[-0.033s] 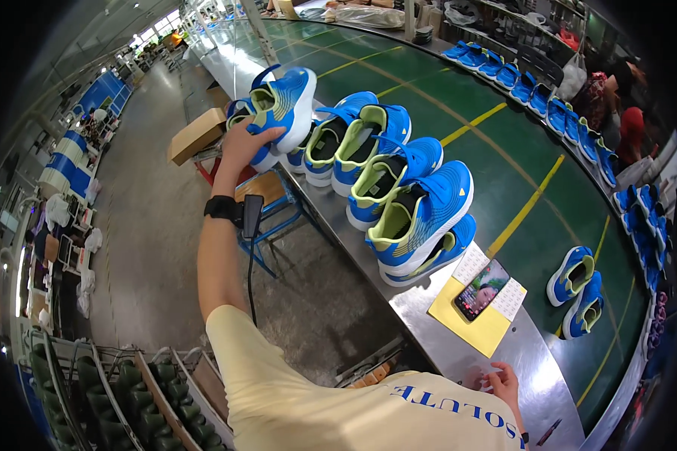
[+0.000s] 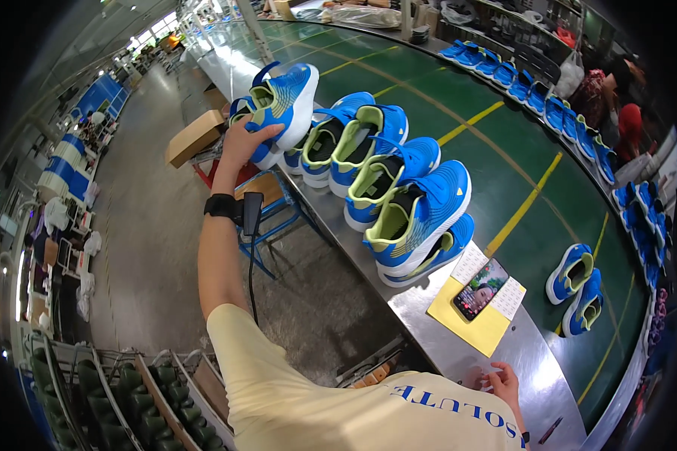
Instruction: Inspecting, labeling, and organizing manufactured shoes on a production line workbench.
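Observation:
My left arm reaches out to the far end of a row of blue sneakers, where my left hand (image 2: 242,143) is closed on a blue sneaker (image 2: 287,105) with a white sole, tilted toe up. Another blue shoe shows partly behind that hand. Beside them several more blue sneakers with lime linings stand along the metal ledge, the closest one (image 2: 421,218) resting over another shoe (image 2: 451,242). Low in the view my right hand (image 2: 504,382) is at the ledge's bare metal, fingers loosely bent and apart, holding nothing I can see.
On the metal ledge (image 2: 538,364) lie a yellow sheet (image 2: 466,325), white label sheets and a phone (image 2: 481,289). A pair of sneakers (image 2: 575,289) sits on the green belt (image 2: 496,177). More shoes line its far side. A cardboard box (image 2: 194,139) and a blue-legged stool (image 2: 267,197) stand left.

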A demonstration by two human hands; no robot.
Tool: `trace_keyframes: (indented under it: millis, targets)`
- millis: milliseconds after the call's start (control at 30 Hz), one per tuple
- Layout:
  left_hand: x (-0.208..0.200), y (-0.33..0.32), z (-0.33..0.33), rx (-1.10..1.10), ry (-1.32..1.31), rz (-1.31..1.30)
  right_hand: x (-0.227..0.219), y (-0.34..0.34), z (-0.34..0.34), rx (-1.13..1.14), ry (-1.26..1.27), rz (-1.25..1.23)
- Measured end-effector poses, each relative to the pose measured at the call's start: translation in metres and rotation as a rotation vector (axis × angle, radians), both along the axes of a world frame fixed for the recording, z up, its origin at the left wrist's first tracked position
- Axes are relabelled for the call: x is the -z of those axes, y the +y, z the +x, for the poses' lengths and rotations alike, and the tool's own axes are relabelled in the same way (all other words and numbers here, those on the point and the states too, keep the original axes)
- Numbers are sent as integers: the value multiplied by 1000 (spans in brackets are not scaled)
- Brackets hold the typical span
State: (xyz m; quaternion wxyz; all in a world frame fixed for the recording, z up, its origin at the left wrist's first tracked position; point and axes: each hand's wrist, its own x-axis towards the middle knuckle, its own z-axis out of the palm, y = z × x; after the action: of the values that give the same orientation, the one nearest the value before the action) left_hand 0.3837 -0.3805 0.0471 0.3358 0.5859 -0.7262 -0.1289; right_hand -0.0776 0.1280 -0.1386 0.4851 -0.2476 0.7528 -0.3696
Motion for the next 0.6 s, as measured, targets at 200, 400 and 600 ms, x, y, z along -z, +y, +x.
trace_keyframes:
  millis: [200,400,600]
  targets:
    - [-23,-3,-43,317,602,119,-6,8,5,26,-3,48]
    - [-41,23,-80,477,593,-2,5,20,5,-21,33,-19]
    - [-54,92,-133,701,690,25,3,20,-20,-112,292,-193]
